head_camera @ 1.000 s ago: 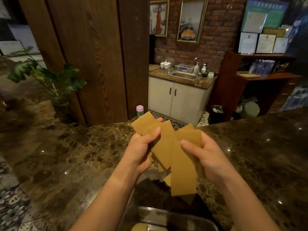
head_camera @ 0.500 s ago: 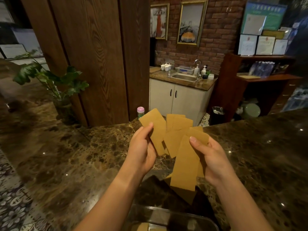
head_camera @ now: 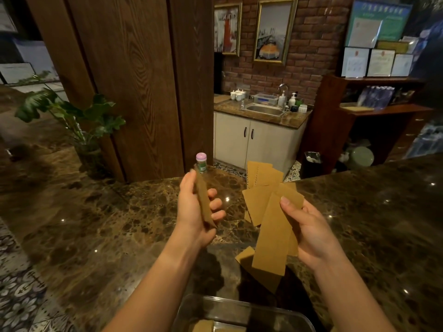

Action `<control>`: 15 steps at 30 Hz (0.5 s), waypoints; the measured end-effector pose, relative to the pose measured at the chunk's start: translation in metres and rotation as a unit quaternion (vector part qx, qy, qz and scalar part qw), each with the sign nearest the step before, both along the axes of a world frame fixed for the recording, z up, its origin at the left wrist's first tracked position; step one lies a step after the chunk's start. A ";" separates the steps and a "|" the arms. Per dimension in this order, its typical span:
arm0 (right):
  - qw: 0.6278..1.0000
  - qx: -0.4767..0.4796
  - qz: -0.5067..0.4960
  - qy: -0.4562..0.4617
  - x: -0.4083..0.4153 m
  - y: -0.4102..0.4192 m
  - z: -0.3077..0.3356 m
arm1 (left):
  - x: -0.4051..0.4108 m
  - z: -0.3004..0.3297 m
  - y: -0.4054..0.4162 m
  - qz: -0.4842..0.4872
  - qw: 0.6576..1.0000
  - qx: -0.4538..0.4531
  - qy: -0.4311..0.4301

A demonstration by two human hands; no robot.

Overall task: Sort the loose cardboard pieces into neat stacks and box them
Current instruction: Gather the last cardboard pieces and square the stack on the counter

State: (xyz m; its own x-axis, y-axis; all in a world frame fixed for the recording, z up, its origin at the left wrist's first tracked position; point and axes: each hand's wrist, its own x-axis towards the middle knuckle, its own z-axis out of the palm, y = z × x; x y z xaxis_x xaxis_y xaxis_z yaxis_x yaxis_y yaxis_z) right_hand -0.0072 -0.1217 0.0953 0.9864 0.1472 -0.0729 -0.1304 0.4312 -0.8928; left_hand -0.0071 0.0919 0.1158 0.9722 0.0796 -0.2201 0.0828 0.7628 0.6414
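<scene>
Your left hand (head_camera: 195, 209) grips one cardboard strip (head_camera: 203, 202) while your right hand (head_camera: 309, 231) pinches a fanned cardboard bundle (head_camera: 268, 212) above the worktop (head_camera: 119, 224).

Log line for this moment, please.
left hand: holds one card | right hand: holds fanned cards | box: below

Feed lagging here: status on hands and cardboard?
Left hand grips one tan cardboard strip. Right hand holds fanned cardboard pieces. Clear plastic box below, unobstructed.
</scene>
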 end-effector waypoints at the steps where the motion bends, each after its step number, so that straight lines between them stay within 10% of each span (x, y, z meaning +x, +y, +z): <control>1: 1.000 0.000 0.006 -0.001 0.000 0.000 0.000 | -0.002 -0.001 0.001 -0.043 0.999 -0.023 0.001; 6: 0.999 0.009 0.038 -0.036 -0.001 -0.003 0.004 | -0.008 -0.003 0.007 -0.282 0.951 -0.116 -0.051; 15: 0.994 -0.063 0.058 -0.061 0.016 0.006 0.025 | -0.003 -0.007 0.010 -0.407 0.908 0.038 0.087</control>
State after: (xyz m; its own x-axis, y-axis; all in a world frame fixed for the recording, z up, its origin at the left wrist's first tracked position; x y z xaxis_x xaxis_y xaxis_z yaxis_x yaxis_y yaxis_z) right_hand 0.0089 -0.1160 0.1198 0.9659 0.2581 0.0217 -0.0594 0.3024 -0.9513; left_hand -0.0097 0.1019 0.1091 0.6670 -0.6290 -0.3993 0.7043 0.3575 0.6133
